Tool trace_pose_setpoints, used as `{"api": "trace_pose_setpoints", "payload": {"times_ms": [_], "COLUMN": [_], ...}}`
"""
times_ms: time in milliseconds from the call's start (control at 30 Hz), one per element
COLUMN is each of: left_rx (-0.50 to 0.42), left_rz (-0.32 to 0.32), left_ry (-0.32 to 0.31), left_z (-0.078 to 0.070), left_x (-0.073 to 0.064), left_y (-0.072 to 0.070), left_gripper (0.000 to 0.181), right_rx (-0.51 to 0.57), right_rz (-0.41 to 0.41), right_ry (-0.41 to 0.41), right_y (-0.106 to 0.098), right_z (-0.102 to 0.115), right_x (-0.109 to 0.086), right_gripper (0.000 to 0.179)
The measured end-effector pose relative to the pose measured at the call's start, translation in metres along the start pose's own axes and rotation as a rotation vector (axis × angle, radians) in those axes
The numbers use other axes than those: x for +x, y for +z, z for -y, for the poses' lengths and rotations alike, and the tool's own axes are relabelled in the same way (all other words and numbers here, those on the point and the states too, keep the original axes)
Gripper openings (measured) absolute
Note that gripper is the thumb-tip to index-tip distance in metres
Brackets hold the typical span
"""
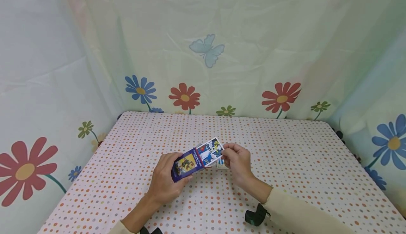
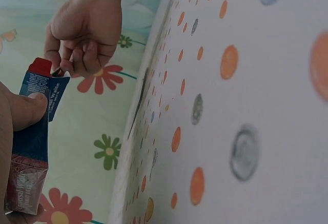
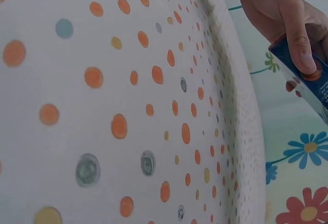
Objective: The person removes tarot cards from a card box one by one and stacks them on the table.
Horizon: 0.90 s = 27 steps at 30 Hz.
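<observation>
Head view: a blue card box (image 1: 187, 165) is held tilted above the dotted worktop (image 1: 285, 153), its mouth toward the right hand (image 1: 238, 161). Left hand (image 1: 166, 177) wraps it — fingers curled over the far edge, thumb along the near one. Right fingers pinch the outer end of an illustrated card (image 1: 210, 152) jutting from the mouth. A pale item (image 1: 222, 165) shows partly behind; cannot identify it.

Risks, by my judgement: moving the card off-line could catch it on the mouth and crease it; a hard left grip could bow the walls and bind the contents; a slack one might let the box slip.

Materials: box looks like thin printed board, slim, square-cornered, yellow picture panel. Red flap (image 2: 40, 66) in the left wrist view. Card flat, white-bordered — probably bends easily.
</observation>
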<state>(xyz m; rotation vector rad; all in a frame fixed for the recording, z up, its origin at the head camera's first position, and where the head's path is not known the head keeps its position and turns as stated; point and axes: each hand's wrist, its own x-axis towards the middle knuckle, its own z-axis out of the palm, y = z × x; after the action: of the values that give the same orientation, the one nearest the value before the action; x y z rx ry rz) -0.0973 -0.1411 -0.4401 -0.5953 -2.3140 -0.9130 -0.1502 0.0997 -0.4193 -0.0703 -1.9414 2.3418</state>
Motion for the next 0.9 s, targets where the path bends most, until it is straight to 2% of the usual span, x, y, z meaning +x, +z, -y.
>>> {"api": "trace_pose_setpoints", "payload": {"times_ms": [200,367,667,900], "left_rx": [0.000,0.003,-0.006,0.002], "left_rz": [0.018,0.009,0.017,0.023], "left_ry": [-0.022,-0.008,0.016,-0.006], "left_z": [-0.001,-0.001,0.000,0.000], "left_x": [-0.001,-0.001,-0.002,-0.002], "left_y": [0.000,0.000,0.000,0.000], "left_gripper": [0.072,0.073,0.074,0.072], "right_rx": [0.021,0.034,-0.024,-0.034], "right_rz": [-0.034,-0.049,-0.049,-0.066], "right_ry": [0.007,-0.011,-0.060,-0.014], "right_y": [-0.002,-0.005,-0.016,-0.020], "right_z": [0.001,0.002,-0.003,-0.007], "right_x": [0.006,0.012,0.025,0.033], "right_gripper": [0.014,0.015,0.019,0.021]}}
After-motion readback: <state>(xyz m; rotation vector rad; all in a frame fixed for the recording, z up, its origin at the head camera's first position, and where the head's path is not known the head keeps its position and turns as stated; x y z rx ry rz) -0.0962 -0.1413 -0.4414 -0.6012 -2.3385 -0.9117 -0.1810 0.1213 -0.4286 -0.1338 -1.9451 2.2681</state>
